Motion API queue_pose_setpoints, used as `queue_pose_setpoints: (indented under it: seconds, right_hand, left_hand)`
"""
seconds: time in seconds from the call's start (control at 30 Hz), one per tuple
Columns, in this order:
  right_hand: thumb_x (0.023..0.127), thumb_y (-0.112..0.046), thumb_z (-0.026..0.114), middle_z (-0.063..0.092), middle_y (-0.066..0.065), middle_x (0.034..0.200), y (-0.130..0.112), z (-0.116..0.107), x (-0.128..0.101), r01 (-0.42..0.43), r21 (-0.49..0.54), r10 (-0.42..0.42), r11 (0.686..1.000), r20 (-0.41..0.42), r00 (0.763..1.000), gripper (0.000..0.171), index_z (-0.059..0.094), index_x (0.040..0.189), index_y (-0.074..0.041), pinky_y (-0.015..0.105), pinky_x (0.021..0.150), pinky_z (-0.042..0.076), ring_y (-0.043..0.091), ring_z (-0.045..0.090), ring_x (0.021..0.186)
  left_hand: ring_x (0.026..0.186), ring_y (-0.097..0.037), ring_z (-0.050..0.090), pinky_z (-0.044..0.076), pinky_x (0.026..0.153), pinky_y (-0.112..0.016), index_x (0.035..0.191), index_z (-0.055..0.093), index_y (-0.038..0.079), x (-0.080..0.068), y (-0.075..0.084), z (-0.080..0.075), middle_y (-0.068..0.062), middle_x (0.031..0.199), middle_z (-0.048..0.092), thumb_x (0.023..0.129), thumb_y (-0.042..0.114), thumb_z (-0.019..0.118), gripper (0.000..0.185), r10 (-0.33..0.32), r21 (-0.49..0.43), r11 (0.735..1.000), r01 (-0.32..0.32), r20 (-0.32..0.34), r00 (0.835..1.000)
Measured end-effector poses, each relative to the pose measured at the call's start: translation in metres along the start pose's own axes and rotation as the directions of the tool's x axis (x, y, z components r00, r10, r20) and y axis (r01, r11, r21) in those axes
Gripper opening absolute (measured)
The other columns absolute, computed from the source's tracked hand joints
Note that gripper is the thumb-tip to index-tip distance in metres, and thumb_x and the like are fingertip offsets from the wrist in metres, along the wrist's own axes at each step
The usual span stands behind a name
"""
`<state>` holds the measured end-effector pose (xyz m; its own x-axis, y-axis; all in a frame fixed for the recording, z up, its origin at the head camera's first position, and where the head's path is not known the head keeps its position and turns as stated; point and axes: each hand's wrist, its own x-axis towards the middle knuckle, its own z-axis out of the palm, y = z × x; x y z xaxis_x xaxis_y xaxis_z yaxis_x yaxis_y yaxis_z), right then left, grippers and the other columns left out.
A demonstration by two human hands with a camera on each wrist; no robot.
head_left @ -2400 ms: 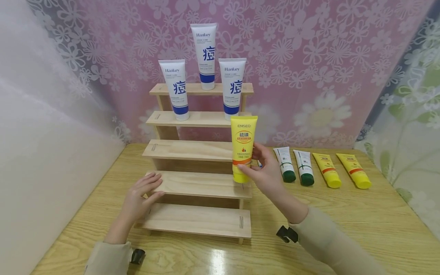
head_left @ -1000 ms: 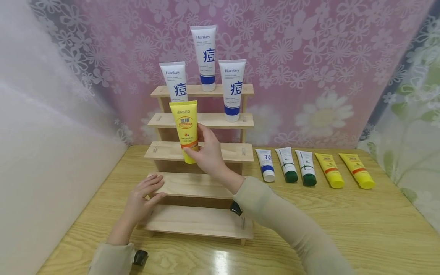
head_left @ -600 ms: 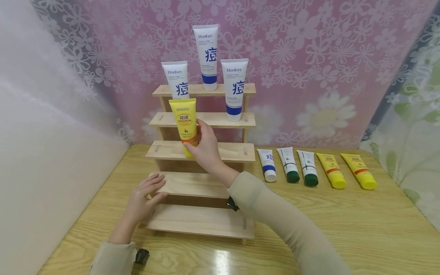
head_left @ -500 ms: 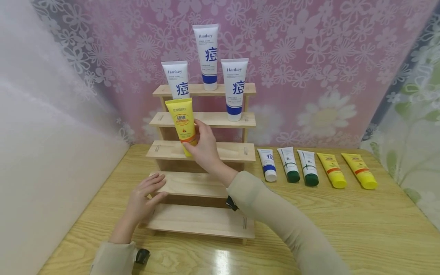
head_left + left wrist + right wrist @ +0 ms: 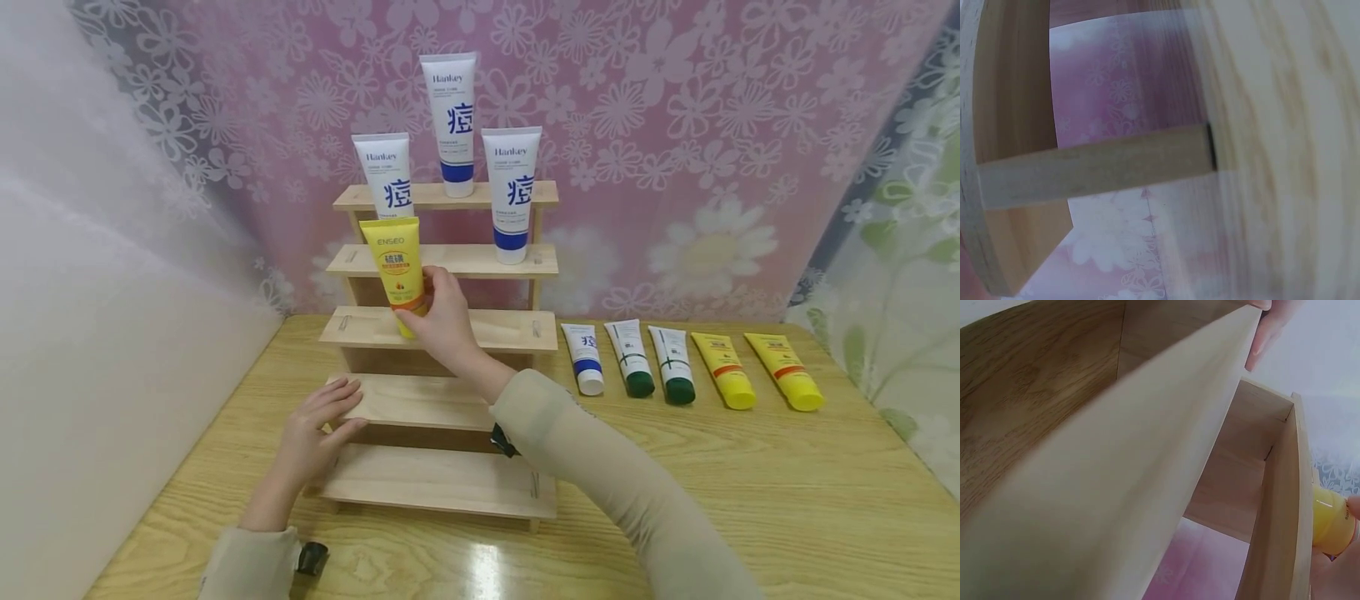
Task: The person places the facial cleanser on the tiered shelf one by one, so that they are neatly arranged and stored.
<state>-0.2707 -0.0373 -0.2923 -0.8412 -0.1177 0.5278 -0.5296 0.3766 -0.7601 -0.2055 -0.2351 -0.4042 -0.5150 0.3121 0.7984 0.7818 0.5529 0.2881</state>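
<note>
My right hand [image 5: 444, 321] holds a yellow ENSEO tube [image 5: 397, 262] by its lower right side, thumb across the front. The tube stands upright, cap down, slightly tilted, at the left part of the middle shelf [image 5: 495, 329]. In the right wrist view, the yellow cap [image 5: 1329, 519] is close to a shelf edge; I cannot tell if it touches. My left hand [image 5: 315, 425] grips the left end of the second-lowest shelf of the wooden stepped stand [image 5: 427, 400], fingers over the board and thumb at its front edge. The left wrist view shows only the stand [image 5: 1097, 165].
White-and-blue Hankey tubes [image 5: 450, 125] stand upright on the two upper shelves. Right of the stand, a white-and-blue tube [image 5: 583, 358], two white-and-green tubes [image 5: 628, 358] and two yellow tubes [image 5: 723, 371] lie on the wooden table [image 5: 675, 483]. A flowered cloth [image 5: 637, 167] hangs behind.
My right hand has carried the yellow tube leftward from the stand's right side to the left of the middle shelf, then lowered it slightly. My left hand has kept its place.
</note>
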Motion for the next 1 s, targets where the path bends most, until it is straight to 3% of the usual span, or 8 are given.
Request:
queue_pose_setpoints:
  seconds: [0.27, 0.5, 0.77, 1.0]
  right_hand:
    - [0.064, -0.018, 0.066, 0.044, -0.001, 0.093, 0.003, -0.006, -0.003, -0.034, -0.004, 0.034, 0.999, 0.084, 0.996, 0.051, 0.038, 0.106, -0.008, 0.020, 0.071, 0.041, 0.009, 0.043, 0.084]
    - [0.066, -0.014, 0.064, 0.048, 0.000, 0.094, 0.001, -0.015, -0.004, -0.087, -0.020, 0.089, 0.996, 0.212, 0.973, 0.049, 0.038, 0.108, -0.010, 0.018, 0.067, 0.044, 0.010, 0.047, 0.081]
    - [0.066, -0.015, 0.064, 0.049, -0.003, 0.091, 0.000, -0.012, -0.001, -0.111, -0.054, 0.119, 0.992, 0.204, 0.972, 0.047, 0.040, 0.106, -0.011, 0.012, 0.065, 0.041, 0.008, 0.047, 0.080]
    - [0.066, -0.016, 0.064, 0.049, -0.002, 0.089, 0.001, -0.005, 0.001, -0.108, -0.059, 0.117, 0.992, 0.177, 0.977, 0.045, 0.041, 0.105, -0.010, 0.015, 0.066, 0.042, 0.006, 0.047, 0.078]
  left_hand:
    - [0.096, -0.029, 0.043, 0.032, 0.086, -0.032, 0.090, 0.059, 0.000, 0.000, 0.001, 0.001, -0.012, 0.098, 0.053, 0.060, 0.017, 0.067, 0.035, -0.004, 0.004, 1.000, 0.004, 0.009, 1.000]
    - [0.097, -0.029, 0.042, 0.031, 0.087, -0.033, 0.090, 0.059, -0.001, -0.001, 0.002, 0.000, -0.012, 0.100, 0.053, 0.060, 0.016, 0.067, 0.035, -0.026, 0.004, 1.000, 0.025, 0.017, 1.000]
    - [0.096, -0.030, 0.043, 0.032, 0.086, -0.034, 0.090, 0.059, -0.001, 0.001, 0.002, -0.001, -0.013, 0.099, 0.053, 0.060, 0.016, 0.067, 0.035, -0.015, -0.011, 1.000, 0.015, 0.008, 1.000]
    - [0.096, -0.031, 0.043, 0.031, 0.086, -0.034, 0.090, 0.059, -0.002, 0.001, 0.003, 0.000, -0.014, 0.098, 0.053, 0.060, 0.015, 0.067, 0.035, -0.014, -0.016, 1.000, 0.014, 0.007, 1.000]
